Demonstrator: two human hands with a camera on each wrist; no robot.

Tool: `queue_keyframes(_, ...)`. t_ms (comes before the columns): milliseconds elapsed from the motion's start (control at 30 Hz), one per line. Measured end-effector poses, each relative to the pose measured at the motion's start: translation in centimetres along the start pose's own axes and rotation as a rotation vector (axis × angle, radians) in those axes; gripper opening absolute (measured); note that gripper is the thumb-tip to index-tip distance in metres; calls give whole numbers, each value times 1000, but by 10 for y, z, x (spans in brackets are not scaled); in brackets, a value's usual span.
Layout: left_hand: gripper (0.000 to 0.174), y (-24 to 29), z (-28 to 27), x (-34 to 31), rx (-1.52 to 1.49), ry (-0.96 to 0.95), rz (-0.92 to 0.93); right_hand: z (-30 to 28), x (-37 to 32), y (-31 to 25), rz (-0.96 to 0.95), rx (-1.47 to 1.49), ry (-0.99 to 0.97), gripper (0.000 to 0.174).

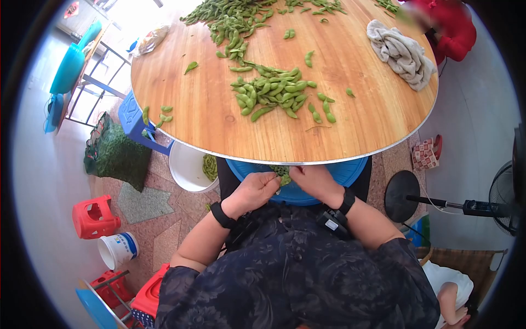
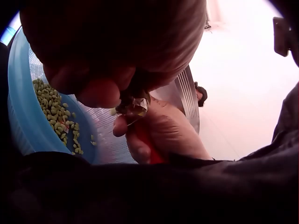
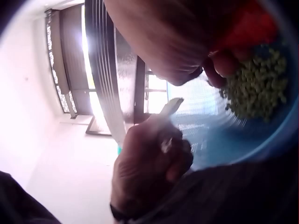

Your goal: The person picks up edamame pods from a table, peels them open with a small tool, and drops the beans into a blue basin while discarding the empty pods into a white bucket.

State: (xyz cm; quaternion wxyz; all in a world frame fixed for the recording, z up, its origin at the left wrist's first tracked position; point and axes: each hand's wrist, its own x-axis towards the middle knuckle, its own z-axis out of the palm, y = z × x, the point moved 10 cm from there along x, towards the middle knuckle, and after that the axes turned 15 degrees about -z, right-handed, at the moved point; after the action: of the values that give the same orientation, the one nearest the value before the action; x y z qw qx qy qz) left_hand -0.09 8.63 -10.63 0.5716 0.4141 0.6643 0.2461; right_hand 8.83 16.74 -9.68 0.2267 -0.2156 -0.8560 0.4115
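Green pods (image 1: 271,93) lie heaped on the wooden table (image 1: 372,123), toward its near edge, w/ a bigger pile (image 1: 233,22) further back & a few strays apart. Work itself is lower, over the blue basin (image 1: 353,171) at the person's lap, partly under the table edge. Left hand (image 1: 252,192) has fingers curled in on a single pod (image 3: 174,106), one end poking out in the right-wrist view. Right hand (image 1: 318,183) is close by, fingers bent, looks wrapped round a red item (image 3: 252,28); can't tell what, poss. a handle. Exact contact btwn the hands is too dark to read. Loose beans (image 2: 53,112) lie in the basin, so step in hand is prob. shelling, w/ plenty left to do given the table. Next move likely calls for left hand to hold the single pod steady over the basin while right hand opens the seam & gets the beans out; husk then goes aside, maybe to the white bucket (image 1: 183,164) nearby, tho its green contents can't be ID'd for sure. Risk: beans pinging out if squeezed too hard.
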Motion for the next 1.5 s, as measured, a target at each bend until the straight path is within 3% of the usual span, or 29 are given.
queue_keyframes(133,34,0,-16,-9,37,108,-67,-15,-5,2,-164,-223,84,19)
queue_keyframes(200,33,-11,-34,-18,26,191,-128,-10,-12,-8,-240,-406,-107,19)
queue_keyframes(233,34,-25,-47,-24,-64,232,-134,-19,-14,-17,-238,-426,-100,19)
queue_keyframes(300,25,-41,-81,-41,-236,334,-197,-18,-17,-31,-81,-148,-276,19)
queue_keyframes(367,19,-91,-134,-56,-185,609,-84,-28,-17,-64,-94,-51,-384,18)
queue_keyframes(400,24,-113,-161,-71,18,793,-131,-42,-12,-80,-84,-56,-403,17)
queue_keyframes(433,30,-101,-172,-91,283,910,-235,-54,-6,-83,-87,-66,-401,17)
queue_keyframes(500,31,-103,-184,-112,478,1073,-100,-114,14,-84,-112,-136,-11,17)
queue_keyframes(533,31,-100,-184,-114,473,1078,-92,-123,24,-81,-117,-144,-9,17)
queue_keyframes(600,26,-119,-179,-104,23,809,-213,-153,38,-70,-40,-425,123,16)
queue_keyframes(700,23,-82,-151,-96,-126,683,-132,-143,50,-66,-143,-581,114,18)
queue_keyframes(833,20,-32,-119,-83,-133,571,70,-149,52,-53,-170,-537,128,22)
queue_keyframes(900,20,7,-101,-83,26,538,171,-167,47,-66,-185,-479,264,27)
queue_keyframes(967,16,41,-80,-80,27,418,245,-151,41,-97,-260,-448,148,32)
queue_keyframes(1033,20,50,-56,-68,-1,245,219,-103,28,-112,-266,-433,-171,31)
queue_keyframes(1100,23,62,-29,-57,-168,32,266,-63,12,-134,-437,-359,-323,30)
queue_keyframes(1167,27,69,-8,-46,-192,-102,339,-48,3,-146,-484,-363,-364,29)
queue_keyframes(1200,29,73,0,-48,-173,-173,263,-43,-1,-146,-488,-368,-384,28)
queue_keyframes(1433,32,60,11,-49,-67,-178,178,-43,-3,-140,-512,-412,-314,25)
queue_keyframes(1500,31,56,8,-52,-233,-213,147,-49,4,-124,-330,-270,-210,22)
